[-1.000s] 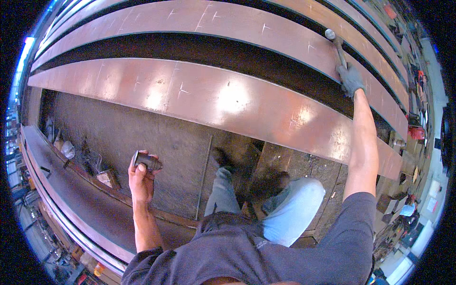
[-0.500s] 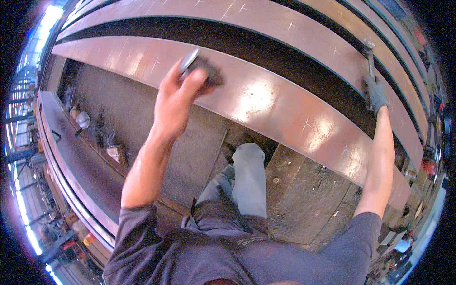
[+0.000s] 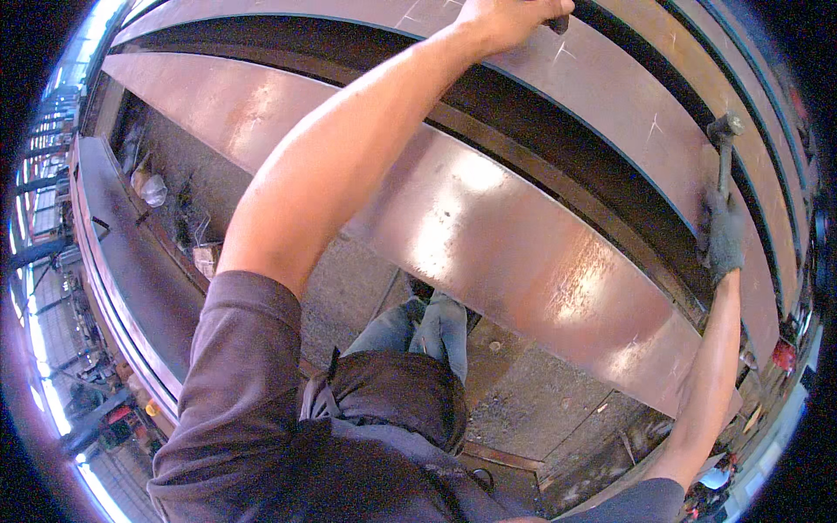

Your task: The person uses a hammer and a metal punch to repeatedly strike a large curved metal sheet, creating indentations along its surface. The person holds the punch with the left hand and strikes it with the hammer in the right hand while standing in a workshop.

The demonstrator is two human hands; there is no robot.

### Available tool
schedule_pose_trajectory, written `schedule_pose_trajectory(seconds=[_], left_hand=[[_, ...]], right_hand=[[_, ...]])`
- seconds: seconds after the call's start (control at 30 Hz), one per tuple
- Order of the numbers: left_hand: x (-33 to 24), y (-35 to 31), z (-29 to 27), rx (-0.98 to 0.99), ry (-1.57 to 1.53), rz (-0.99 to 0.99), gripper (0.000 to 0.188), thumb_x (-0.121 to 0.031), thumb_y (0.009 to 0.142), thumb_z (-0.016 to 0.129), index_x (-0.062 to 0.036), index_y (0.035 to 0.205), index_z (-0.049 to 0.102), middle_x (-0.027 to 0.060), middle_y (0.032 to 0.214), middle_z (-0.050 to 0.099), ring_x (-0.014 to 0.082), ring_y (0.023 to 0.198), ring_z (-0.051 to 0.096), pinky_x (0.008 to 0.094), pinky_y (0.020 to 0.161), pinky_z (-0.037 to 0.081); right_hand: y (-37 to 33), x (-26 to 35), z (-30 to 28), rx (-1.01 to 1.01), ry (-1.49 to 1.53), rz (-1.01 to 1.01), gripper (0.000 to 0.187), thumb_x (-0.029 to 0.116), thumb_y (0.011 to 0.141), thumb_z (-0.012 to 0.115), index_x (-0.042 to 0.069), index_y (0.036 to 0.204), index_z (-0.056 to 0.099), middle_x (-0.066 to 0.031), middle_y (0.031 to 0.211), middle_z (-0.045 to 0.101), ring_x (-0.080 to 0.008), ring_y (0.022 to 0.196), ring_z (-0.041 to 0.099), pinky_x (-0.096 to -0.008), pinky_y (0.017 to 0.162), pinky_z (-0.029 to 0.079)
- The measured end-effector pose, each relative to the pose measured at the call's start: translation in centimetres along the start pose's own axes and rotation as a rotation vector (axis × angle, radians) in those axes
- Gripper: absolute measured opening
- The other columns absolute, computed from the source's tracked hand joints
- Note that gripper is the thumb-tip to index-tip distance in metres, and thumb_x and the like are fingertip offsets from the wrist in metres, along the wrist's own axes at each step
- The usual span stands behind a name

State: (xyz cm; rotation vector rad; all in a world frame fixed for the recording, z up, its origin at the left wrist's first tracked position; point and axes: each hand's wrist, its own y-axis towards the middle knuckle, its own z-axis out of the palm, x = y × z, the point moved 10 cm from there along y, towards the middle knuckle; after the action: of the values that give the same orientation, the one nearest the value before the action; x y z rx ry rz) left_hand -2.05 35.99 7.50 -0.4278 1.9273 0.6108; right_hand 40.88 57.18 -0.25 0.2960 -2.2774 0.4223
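Note:
My bare left hand (image 3: 510,22) reaches far forward over the second long steel beam (image 3: 610,96), at the picture's top edge. Its fingers are closed on a small dark object (image 3: 559,23), mostly hidden; I cannot tell its kind. At the right, my gloved right hand (image 3: 725,237) is wrapped around the handle of a hammer (image 3: 724,144). The hammer's metal head points away from me, above the second beam. Between my arms lies the nearest steel beam (image 3: 488,227), reddish-brown with shiny patches. White chalk marks show on the second beam.
More beams lie parallel beyond, including a yellowish-brown one (image 3: 676,52), with deep dark gaps between them. At left runs another dark beam (image 3: 131,253), with a crumpled plastic bag (image 3: 153,190) near it. My legs stand behind the nearest beam, on a dirty floor (image 3: 532,392).
My left hand has swung forward and right, from the nearest beam to over the second, still holding the dark object. My right hand and hammer have shifted slightly right and lower in view.

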Motion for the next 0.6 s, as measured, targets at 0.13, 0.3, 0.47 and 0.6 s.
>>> schedule_pose_trajectory(seconds=[0.13, 0.3, 0.47, 0.6], left_hand=[[2.9, 1.5, 1.0, 0.073, -0.057, -0.072, 0.044, -0.038, 0.094, 0.074, 0.0024, 0.111, 0.068, 0.0099, 0.094, 0.076, 0.0157, 0.084, 0.069, 0.0333, 0.078, 0.053], [3.7, 1.6, 1.7, 0.160, 0.021, -0.098, 0.047, -0.039, 0.094, 0.074, 0.0036, 0.113, 0.067, 0.0106, 0.095, 0.076, 0.0164, 0.086, 0.069, 0.0336, 0.080, 0.053], [2.4, 1.1, 1.4, 0.132, 0.084, -0.004, 0.048, -0.039, 0.094, 0.073, 0.0047, 0.114, 0.067, 0.0124, 0.096, 0.076, 0.0200, 0.090, 0.070, 0.0358, 0.084, 0.053], [2.6, 1.2, 1.4, 0.118, 0.100, -0.020, 0.048, -0.040, 0.093, 0.073, 0.0037, 0.113, 0.068, 0.0166, 0.100, 0.076, 0.0228, 0.095, 0.072, 0.0376, 0.085, 0.053]], right_hand=[[-1.3, 1.5, 0.3, -0.044, 0.002, 0.042, 0.025, 0.032, 0.100, 0.066, 0.008, 0.105, 0.061, 0.0063, 0.069, 0.050, -0.0056, 0.050, 0.042, -0.0246, 0.042, 0.031], [-1.9, 1.9, 0.3, -0.038, -0.006, 0.034, 0.026, 0.032, 0.101, 0.066, 0.007, 0.108, 0.063, 0.0065, 0.069, 0.050, -0.0055, 0.050, 0.042, -0.0244, 0.043, 0.030], [-0.6, -0.9, -0.8, -0.104, 0.078, 0.054, 0.027, 0.033, 0.101, 0.066, 0.007, 0.109, 0.064, 0.0067, 0.069, 0.050, -0.0057, 0.050, 0.041, -0.0252, 0.043, 0.029], [-0.1, -0.1, -1.2, -0.054, -0.141, -0.018, 0.029, 0.033, 0.100, 0.067, 0.006, 0.110, 0.066, 0.0069, 0.070, 0.051, -0.0052, 0.053, 0.042, -0.0250, 0.045, 0.030]])
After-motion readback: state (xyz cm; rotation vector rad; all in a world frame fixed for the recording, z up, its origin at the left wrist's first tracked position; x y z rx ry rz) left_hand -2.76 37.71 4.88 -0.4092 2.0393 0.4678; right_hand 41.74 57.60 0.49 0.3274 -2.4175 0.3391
